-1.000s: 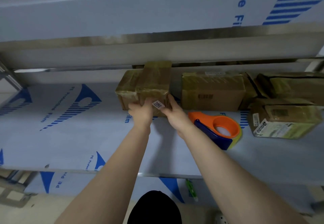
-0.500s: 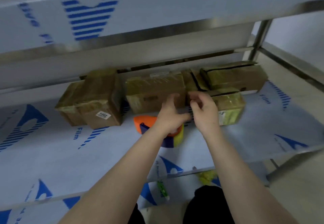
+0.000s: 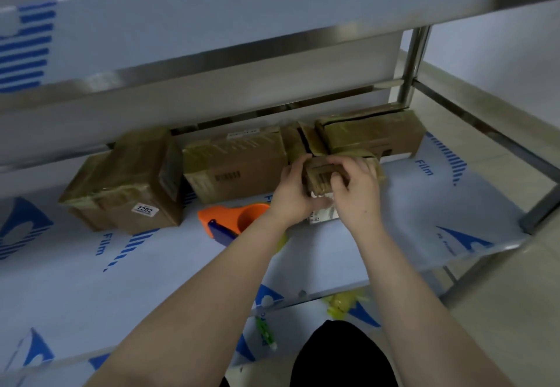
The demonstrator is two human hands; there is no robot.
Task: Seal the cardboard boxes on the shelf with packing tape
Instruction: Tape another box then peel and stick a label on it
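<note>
Cardboard box, small, brown: gripped at its left end by the left hand, fingers curled round the corner, and covered from above by the right hand, fingers hooked over the top. On or just off the film-covered shelf, hard to tell which, directly between the palms, long axis seemingly running from one to the other, equally near both. Dull card under wrinkled, glossy yellowish tape; white label on the near face. Orange tape dispenser, smooth curved plastic, just left of the left wrist, so likeliest reached with that hand.
</note>
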